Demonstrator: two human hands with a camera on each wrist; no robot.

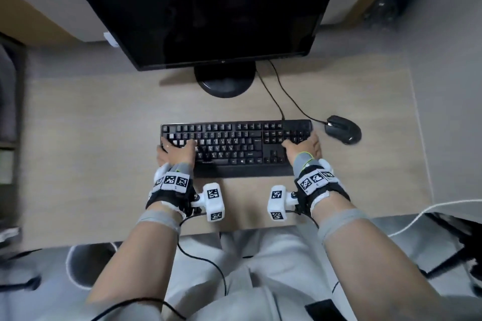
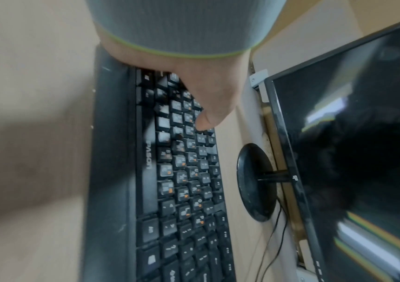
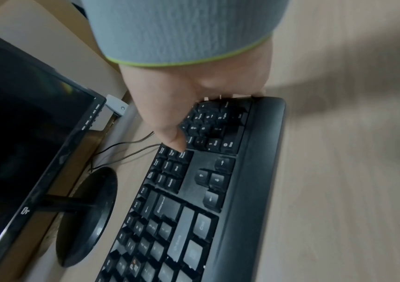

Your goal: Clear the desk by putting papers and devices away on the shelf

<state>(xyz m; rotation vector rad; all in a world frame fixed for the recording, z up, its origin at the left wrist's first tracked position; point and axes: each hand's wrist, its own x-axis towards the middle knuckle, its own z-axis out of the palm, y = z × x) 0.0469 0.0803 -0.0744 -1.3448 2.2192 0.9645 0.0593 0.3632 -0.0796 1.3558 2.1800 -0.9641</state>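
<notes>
The keyboard [image 1: 236,147] lies square on the pale wooden desk [image 1: 86,138], a bare strip of wood between its near edge and the desk's near edge, wider bare wood to its left; the black mouse [image 1: 343,129] sits just off its right end, and the monitor [image 1: 208,8] on its round stand looms just beyond the far edge; the keyboard is black, full-size, wired, several left keys worn pale; the left hand [image 1: 175,151] clasps its left end, thumb over the keys; the right hand [image 1: 303,144] clasps its right end, thumb by the number pad; the fingers of both are hidden beyond the ends, and the wrist views are blurred.
</notes>
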